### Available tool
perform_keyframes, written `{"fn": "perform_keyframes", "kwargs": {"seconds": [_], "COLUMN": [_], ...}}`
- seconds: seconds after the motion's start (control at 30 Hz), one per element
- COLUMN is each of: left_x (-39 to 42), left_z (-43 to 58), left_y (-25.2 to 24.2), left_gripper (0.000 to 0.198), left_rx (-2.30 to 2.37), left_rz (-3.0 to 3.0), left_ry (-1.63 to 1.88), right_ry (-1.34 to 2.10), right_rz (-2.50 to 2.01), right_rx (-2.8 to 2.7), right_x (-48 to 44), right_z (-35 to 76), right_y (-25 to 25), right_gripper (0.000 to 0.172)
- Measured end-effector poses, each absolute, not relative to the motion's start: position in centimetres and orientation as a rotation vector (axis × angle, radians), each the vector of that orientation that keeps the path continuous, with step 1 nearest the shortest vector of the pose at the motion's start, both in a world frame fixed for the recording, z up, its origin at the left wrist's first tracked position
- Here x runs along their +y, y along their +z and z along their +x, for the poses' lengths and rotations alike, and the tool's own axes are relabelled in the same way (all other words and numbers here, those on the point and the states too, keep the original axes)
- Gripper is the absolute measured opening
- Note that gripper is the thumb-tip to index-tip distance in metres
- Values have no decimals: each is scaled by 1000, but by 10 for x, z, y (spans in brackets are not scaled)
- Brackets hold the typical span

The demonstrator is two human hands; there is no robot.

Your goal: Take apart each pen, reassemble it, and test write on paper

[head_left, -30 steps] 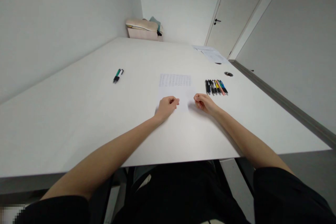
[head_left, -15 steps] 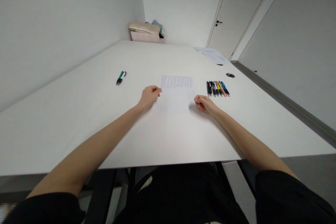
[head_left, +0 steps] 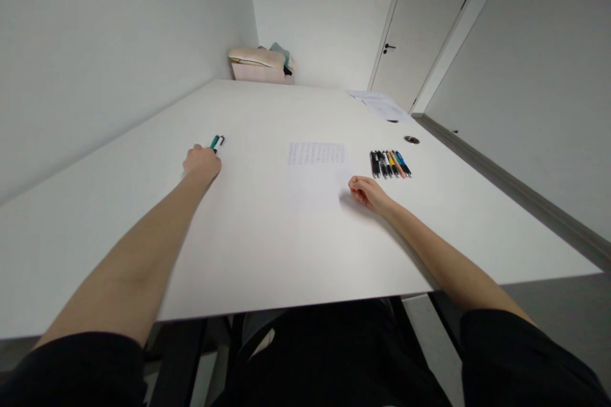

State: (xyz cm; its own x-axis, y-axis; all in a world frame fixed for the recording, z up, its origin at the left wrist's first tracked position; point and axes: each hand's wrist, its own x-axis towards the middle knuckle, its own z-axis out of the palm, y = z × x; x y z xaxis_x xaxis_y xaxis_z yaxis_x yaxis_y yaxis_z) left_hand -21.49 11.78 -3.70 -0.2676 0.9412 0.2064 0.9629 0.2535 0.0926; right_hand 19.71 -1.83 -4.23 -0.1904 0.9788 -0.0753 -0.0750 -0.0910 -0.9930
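Note:
At the left of the table, my left hand (head_left: 202,161) lies over the near ends of two pens, a green one (head_left: 214,140) and a white one (head_left: 219,142). Its fingertips are hidden behind the back of the hand, so I cannot tell whether they grip a pen. My right hand (head_left: 366,192) rests loosely curled at the right side of a sheet of paper (head_left: 315,181), with nothing seen in its fingers. Rows of small writing fill the sheet's upper part. Just beyond my right hand lies a row of several pens (head_left: 390,165) in black, white, yellow, pink and blue.
More papers (head_left: 379,105) lie at the table's far right, near a round cable hole (head_left: 411,139). A pink box (head_left: 260,73) with cloth on top stands beyond the far edge. The white table (head_left: 267,254) meets a wall on the left.
My left hand has moved left from the edge of the sheet to the two pens and now covers their near ends. My right hand stays curled in place. The view has shifted slightly.

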Motion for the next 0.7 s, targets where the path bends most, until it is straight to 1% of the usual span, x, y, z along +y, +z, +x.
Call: {"fn": "perform_keyframes", "kwargs": {"seconds": [0.13,0.33,0.7], "left_x": [122,127,117], "left_z": [-217,-218,-207], "left_y": [-39,-41,-46], "left_gripper": [33,37,29], "left_rx": [-2411,-2374,-2199], "left_rz": [-1805,-1800,-1845], "left_ry": [-263,-402,-485], "right_ry": [1456,1455,1440], "right_rz": [-1104,-1087,-1095], "right_rx": [-1238,-1242,-1257], "right_x": [-18,-18,-20], "right_z": [197,197,196], "right_y": [-44,-44,-41], "right_gripper": [5,4,5]}}
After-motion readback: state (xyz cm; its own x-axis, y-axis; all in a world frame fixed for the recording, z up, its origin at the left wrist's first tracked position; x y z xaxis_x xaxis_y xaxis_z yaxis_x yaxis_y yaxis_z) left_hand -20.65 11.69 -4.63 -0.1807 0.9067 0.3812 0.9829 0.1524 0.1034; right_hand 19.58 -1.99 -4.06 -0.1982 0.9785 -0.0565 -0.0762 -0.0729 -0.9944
